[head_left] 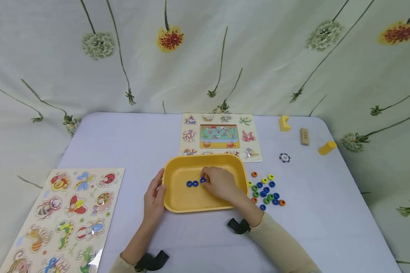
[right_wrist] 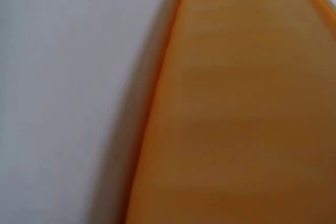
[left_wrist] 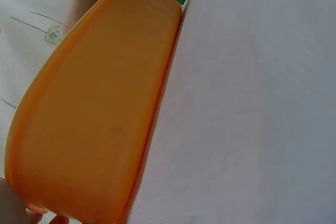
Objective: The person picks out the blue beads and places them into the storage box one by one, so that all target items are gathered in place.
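Observation:
A yellow tray (head_left: 205,208) stands on the table; its outer wall fills much of the left wrist view. My left hand (head_left: 153,198) grips the tray's left end, the thumb by the rim. Inside the tray, my right hand (head_left: 220,183) pinches a blue bead (head_left: 203,180) between thumb and fingers. Just left of that bead, two blue beads (head_left: 192,184) lie side by side on the tray floor. Outside the tray's right end are scattered loose beads (head_left: 267,201) in blue, green, yellow and orange. The right wrist view shows only the tray's side, blurred, and the tablecloth.
Behind the tray lies a sea-animal puzzle board (head_left: 220,136), partly covered by it. An insect puzzle board (head_left: 65,223) lies at the left. Toward the back right are a yellow notched block (head_left: 284,124), a wooden block (head_left: 304,136), a yellow cylinder (head_left: 327,148) and a round chip (head_left: 284,157).

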Tool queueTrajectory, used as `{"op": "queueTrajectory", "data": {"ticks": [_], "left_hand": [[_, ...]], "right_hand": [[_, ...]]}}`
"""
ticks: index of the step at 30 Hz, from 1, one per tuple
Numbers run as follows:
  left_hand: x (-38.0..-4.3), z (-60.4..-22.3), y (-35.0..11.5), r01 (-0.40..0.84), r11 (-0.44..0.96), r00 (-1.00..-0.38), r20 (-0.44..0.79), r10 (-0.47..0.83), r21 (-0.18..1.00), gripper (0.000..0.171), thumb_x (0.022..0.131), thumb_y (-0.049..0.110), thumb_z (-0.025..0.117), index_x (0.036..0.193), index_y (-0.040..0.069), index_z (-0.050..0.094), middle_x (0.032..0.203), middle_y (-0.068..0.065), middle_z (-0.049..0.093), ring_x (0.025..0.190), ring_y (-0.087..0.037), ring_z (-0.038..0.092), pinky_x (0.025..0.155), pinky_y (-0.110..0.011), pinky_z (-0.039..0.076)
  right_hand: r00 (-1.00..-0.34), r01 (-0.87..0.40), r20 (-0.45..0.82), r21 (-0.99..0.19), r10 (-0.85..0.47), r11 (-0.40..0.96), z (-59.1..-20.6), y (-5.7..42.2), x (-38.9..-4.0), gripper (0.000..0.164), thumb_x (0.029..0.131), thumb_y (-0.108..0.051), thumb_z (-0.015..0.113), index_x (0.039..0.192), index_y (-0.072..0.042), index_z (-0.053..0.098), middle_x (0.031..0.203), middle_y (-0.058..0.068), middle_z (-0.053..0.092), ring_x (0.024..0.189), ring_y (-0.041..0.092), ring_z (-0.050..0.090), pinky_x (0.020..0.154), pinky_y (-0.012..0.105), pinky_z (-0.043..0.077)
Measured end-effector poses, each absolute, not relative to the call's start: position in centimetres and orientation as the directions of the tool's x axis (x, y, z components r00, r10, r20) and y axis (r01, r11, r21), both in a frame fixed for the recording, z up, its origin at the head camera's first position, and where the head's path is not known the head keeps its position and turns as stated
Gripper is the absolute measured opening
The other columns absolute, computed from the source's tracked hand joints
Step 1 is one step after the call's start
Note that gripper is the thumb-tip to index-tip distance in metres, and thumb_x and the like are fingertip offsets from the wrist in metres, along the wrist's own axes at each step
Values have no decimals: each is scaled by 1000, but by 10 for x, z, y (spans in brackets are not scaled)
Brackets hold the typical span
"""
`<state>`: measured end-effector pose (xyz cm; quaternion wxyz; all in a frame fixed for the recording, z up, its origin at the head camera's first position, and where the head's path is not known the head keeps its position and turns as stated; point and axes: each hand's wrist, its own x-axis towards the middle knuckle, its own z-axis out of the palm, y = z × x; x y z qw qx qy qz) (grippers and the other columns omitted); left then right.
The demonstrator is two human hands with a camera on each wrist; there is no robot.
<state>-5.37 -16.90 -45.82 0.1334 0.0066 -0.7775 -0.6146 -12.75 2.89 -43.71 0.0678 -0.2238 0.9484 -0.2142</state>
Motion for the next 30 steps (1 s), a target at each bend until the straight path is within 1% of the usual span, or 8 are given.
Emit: {"op": "queueTrajectory", "data": {"ticks": [5, 9, 13, 18, 20, 23, 25, 30], "left_hand": [[-55, -459, -170, 156, 235, -964, 199, -175, 960, 45, 90, 0, 37, 134, 10, 39, 131, -11, 44, 103, -31, 47, 72, -16, 48], [-56, -460, -170, 161, 235, -964, 204, -169, 959, 45, 90, 0, 37, 134, 9, 39, 132, -11, 44, 103, -29, 47, 71, -16, 48], [-56, -461, -169, 163, 229, -964, 205, -170, 960, 45, 90, 1, 37, 134, 8, 39, 133, -11, 43, 103, -27, 47, 71, -15, 48], [-55, -462, -168, 159, 223, -965, 199, -172, 962, 45, 90, 0, 37, 134, 8, 38, 133, -11, 43, 101, -26, 48, 71, -15, 47], [-55, -461, -168, 160, 225, -964, 201, -174, 961, 45, 90, 0, 37, 134, 8, 39, 133, -11, 43, 101, -26, 48, 71, -15, 47], [-55, -461, -167, 161, 223, -963, 202, -177, 961, 45, 90, -1, 37, 134, 8, 39, 133, -12, 43, 100, -27, 48, 71, -15, 48], [-55, -460, -167, 158, 225, -963, 201, -180, 961, 45, 90, -1, 37, 134, 7, 39, 133, -12, 44, 100, -27, 48, 72, -14, 47], [-56, -460, -167, 137, 213, -965, 179, -191, 967, 45, 90, -1, 36, 134, 10, 40, 133, -8, 44, 102, -27, 47, 72, -14, 47]], "right_hand": [[-880, -389, -84, -432, -466, 813, -439, 27, -127, 18, 79, -24, 65, 94, -16, 62, 67, -8, 50, 62, 8, 47, 55, 22, 37], [-895, -376, -46, -458, -444, 806, -439, 34, -126, 21, 78, -23, 64, 98, -15, 63, 68, -10, 51, 62, 7, 48, 56, 21, 38], [-899, -410, 81, -504, -431, 760, -435, 49, -118, 22, 80, -26, 63, 99, -16, 63, 74, -11, 53, 63, 5, 46, 58, 20, 38], [-874, -485, 311, -600, -373, 636, -427, 91, -100, 22, 79, -26, 66, 98, -15, 63, 78, -9, 56, 57, 4, 41, 52, 18, 35], [-858, -513, 394, -624, -329, 589, -427, 115, -93, 22, 78, -22, 67, 98, -14, 63, 77, -8, 56, 56, 4, 40, 49, 17, 34], [-857, -503, 461, -651, -230, 569, -433, 154, -87, 24, 76, -16, 69, 98, -11, 63, 76, -5, 56, 56, 6, 41, 47, 19, 34], [-853, -474, 503, -638, -138, 607, -454, 185, -90, 25, 77, -19, 68, 101, -16, 63, 76, -8, 55, 57, 4, 39, 46, 18, 32], [-858, -298, 504, -646, 100, 703, -517, 250, -106, 28, 77, -32, 66, 105, -35, 60, 75, -16, 51, 58, 3, 37, 47, 20, 29]]}}
